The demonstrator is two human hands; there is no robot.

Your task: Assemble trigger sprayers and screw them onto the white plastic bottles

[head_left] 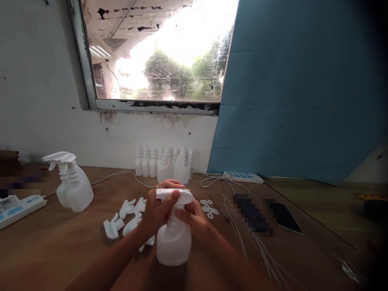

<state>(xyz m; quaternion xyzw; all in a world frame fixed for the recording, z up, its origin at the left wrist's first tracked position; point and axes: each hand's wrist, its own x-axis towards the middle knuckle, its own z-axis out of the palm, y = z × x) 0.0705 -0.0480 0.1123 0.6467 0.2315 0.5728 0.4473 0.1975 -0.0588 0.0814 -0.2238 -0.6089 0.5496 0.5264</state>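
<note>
Spray bottle (173, 247): smooth, matt plastic. Trigger head (184, 197): smooth plastic. Curtain (287, 89): matt cloth. Window frame (106, 105): scuffed metal.

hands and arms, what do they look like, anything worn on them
The left hand and right hand are gloveless. The left forearm and right forearm show no sleeves, watch or bracelet. A tiny pale glint on the left hand may be a ring, but it is too small to tell.
</note>
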